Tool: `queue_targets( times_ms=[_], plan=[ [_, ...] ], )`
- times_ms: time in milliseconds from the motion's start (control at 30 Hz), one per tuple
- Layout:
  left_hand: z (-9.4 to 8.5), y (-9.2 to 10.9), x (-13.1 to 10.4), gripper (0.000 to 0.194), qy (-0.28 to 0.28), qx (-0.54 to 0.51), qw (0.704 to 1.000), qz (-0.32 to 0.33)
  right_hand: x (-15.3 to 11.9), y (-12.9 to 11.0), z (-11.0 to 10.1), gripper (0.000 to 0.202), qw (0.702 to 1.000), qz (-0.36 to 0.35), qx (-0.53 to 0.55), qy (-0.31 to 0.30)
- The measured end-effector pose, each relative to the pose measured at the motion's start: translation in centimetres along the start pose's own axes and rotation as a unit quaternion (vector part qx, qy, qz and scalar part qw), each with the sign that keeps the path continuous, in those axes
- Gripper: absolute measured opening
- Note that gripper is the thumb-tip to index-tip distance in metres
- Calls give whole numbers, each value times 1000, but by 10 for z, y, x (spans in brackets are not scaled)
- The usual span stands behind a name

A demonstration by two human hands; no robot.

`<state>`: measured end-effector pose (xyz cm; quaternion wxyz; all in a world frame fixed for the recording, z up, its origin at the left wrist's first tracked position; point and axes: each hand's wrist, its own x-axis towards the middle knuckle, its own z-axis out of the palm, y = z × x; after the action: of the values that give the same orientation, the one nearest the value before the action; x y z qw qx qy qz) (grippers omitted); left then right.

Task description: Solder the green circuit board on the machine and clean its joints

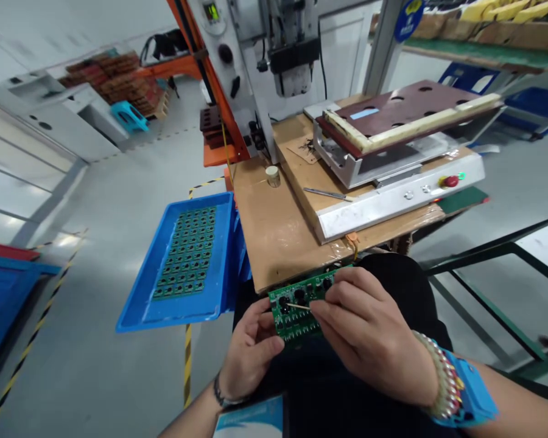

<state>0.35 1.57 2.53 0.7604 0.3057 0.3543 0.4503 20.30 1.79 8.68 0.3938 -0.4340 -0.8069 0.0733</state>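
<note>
Observation, standing beside the bench. Landmark: the cardboard-covered worktable (274,231).

The person sits at the near edge of the worktable, holding a green circuit board (301,307) just below that edge, over the lap. The left hand (251,350) grasps the board's left side, thumb on top, fingers curled underneath. The right hand (369,328) is closed in a pinch on a thin pale stick (298,306), whose tip rests on the board's face near the black round components.

Left of the worktable, touching its side, a blue tray (141,304) carries a panel of small green boards (187,252). On the worktable: a small capped jar (273,176), tweezers (329,194), and a white machine base (393,201) with a red button (450,180), bearing a tilted brown fixture plate (406,109).

Judgement on technique: the stick work looks fine-scale, so the left hand's grip should keep the board steady and level. Bracing the right wrist against the board hand would likely reduce tremor. Light pressure seems wise; the stick could slip among the components. Whether the tip carries anything cannot be told.
</note>
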Motion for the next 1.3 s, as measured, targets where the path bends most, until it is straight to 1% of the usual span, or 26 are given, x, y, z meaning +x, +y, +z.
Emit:
queue_targets(
  times_ms=[133,300,433,567,733,867,1167,1300],
  plan=[
    [-2,-2,-1,42,13,-2,1000,8,0,0,0,10,1000,3,0,5],
    [-4,-2,-3,43,-12,-1,1000,-1,1,-2,-3,12,1000,7,-5,8],
    [-2,1,-3,42,-21,-8,1000,4,1,-1,-4,11,1000,1,-9,12],
    [1,2,-2,40,-11,-10,1000,2,1,0,-5,10,1000,-1,-13,18],
    [-2,1,-3,42,10,-4,1000,6,1,0,-7,11,1000,-2,-11,15],
    [-3,1,-4,42,-1,-1,1000,3,1,-1,-8,12,1000,-3,-5,13],
    [0,3,-4,42,-5,2,1000,-5,2,-1,-8,11,1000,-4,6,17],
    [2,4,-4,41,-26,3,1000,-5,2,-1,-7,10,1000,-6,8,20]
  ],
)
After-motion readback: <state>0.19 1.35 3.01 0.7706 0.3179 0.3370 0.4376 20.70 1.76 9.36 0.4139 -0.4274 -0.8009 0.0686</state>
